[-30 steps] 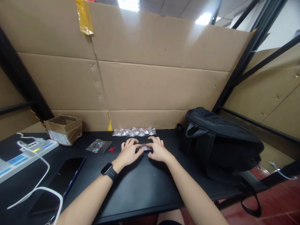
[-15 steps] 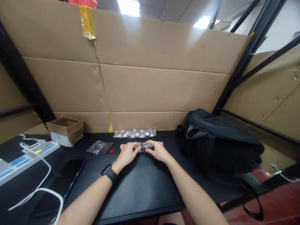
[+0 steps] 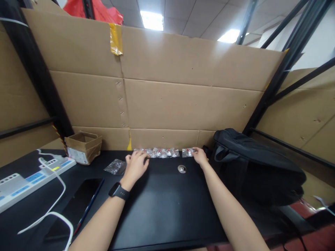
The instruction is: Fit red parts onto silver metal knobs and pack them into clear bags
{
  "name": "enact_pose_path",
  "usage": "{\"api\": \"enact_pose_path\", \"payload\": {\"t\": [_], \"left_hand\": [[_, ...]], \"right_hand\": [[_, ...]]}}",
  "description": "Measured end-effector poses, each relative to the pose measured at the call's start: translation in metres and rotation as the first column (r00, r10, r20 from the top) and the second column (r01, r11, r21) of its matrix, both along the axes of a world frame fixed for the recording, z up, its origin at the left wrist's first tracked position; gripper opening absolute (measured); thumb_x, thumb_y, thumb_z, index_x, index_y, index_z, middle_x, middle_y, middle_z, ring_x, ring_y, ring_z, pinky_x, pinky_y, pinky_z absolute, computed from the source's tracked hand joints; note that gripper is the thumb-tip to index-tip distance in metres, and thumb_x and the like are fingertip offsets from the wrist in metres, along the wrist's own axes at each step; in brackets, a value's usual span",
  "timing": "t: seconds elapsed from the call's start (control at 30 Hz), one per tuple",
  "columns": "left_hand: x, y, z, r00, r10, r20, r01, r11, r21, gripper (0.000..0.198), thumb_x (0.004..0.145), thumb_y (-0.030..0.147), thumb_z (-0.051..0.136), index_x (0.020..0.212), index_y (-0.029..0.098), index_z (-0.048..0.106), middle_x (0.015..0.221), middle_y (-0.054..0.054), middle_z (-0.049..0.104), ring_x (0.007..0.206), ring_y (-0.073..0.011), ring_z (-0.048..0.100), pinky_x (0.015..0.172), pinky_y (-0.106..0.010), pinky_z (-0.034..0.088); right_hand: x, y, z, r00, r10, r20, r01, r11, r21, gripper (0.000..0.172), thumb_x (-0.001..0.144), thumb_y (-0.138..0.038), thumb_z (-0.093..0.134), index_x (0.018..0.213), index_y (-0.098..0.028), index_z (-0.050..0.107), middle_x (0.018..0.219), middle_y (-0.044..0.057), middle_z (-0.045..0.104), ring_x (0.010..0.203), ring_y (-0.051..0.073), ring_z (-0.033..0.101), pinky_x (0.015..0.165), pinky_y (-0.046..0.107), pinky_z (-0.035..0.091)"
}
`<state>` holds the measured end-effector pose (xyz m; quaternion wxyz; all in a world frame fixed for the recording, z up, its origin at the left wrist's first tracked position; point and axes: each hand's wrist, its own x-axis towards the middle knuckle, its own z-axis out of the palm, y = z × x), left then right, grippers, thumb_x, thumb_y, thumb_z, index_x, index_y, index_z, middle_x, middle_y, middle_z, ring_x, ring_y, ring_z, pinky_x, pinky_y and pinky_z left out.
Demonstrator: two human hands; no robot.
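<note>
My right hand pinches the right edge of a small clear plastic bag with silver and red contents, at the back of the black table. To its left lies a row of several similar filled bags. My left hand, wearing a black watch on the wrist, hovers palm down by the row's left end, its fingers bent and apart; what is beneath them is hidden. Between the hands a round silver metal disc lies on the tabletop. A flat clear plastic bag is just left of my left hand.
A black backpack stands on the right. At left are an open cardboard box, a white power strip with white cables, and a dark phone or tablet. A cardboard wall closes the back.
My hands have parted from the bag held together at the centre. The right has carried a filled bag to the back right; the left has moved left. The metal disc now shows; the red cord is out of sight.
</note>
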<state>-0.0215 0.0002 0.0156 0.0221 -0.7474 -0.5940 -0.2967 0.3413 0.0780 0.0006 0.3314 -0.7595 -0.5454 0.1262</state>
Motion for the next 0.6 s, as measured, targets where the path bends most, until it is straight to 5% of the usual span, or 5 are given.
{"api": "enact_pose_path", "payload": {"t": [0.07, 0.23, 0.37, 0.5, 0.6], "left_hand": [[-0.030, 0.006, 0.006, 0.992, 0.119, -0.038, -0.119, 0.993, -0.010, 0.025, 0.085, 0.035, 0.058, 0.107, 0.030, 0.068, 0.122, -0.009, 0.068, 0.120, -0.0333, 0.052, 0.093, -0.048, 0.031], [-0.103, 0.013, 0.008, 0.977, 0.210, -0.046, -0.213, 0.915, -0.343, 0.039, 0.065, 0.044, 0.076, 0.102, 0.034, 0.069, 0.106, -0.004, 0.075, 0.107, -0.0331, 0.063, 0.090, -0.044, 0.033], [-0.124, 0.012, 0.005, 0.971, 0.235, -0.046, -0.232, 0.875, -0.425, 0.046, 0.056, 0.038, 0.080, 0.100, 0.035, 0.069, 0.102, -0.002, 0.077, 0.105, -0.0325, 0.065, 0.091, -0.045, 0.032], [-0.124, 0.016, 0.001, 0.970, 0.235, -0.067, -0.238, 0.850, -0.469, 0.044, 0.057, 0.039, 0.079, 0.100, 0.035, 0.069, 0.106, -0.004, 0.077, 0.107, -0.0339, 0.065, 0.092, -0.050, 0.032], [-0.123, 0.020, -0.005, 0.972, 0.221, -0.086, -0.235, 0.854, -0.465, 0.050, 0.056, 0.046, 0.079, 0.105, 0.036, 0.068, 0.116, -0.008, 0.074, 0.111, -0.0367, 0.063, 0.092, -0.052, 0.033]], "right_hand": [[0.004, 0.009, -0.003, 0.999, -0.043, 0.027, 0.044, 0.997, -0.057, 0.036, 0.077, -0.029, 0.067, 0.113, -0.027, 0.071, 0.101, 0.011, 0.075, 0.105, 0.034, 0.066, 0.090, 0.053, 0.044], [-0.007, 0.019, -0.015, 0.996, -0.043, 0.083, 0.050, 0.995, -0.091, 0.036, 0.077, -0.037, 0.071, 0.112, -0.029, 0.070, 0.108, 0.011, 0.073, 0.113, 0.036, 0.062, 0.096, 0.059, 0.036], [-0.018, 0.010, -0.016, 0.966, -0.061, 0.250, 0.072, 0.997, -0.034, 0.039, 0.082, -0.035, 0.065, 0.119, -0.024, 0.065, 0.119, 0.016, 0.066, 0.115, 0.036, 0.059, 0.091, 0.055, 0.041], [-0.028, -0.018, -0.006, 0.920, 0.266, 0.287, -0.266, 0.963, -0.040, 0.035, 0.081, -0.028, 0.066, 0.115, -0.025, 0.068, 0.120, 0.012, 0.065, 0.116, 0.031, 0.058, 0.092, 0.044, 0.044], [-0.031, -0.039, -0.002, 0.788, 0.597, 0.149, -0.582, 0.802, -0.136, 0.047, 0.071, -0.035, 0.078, 0.116, -0.026, 0.070, 0.121, 0.008, 0.067, 0.111, 0.028, 0.061, 0.093, 0.038, 0.046]]}}
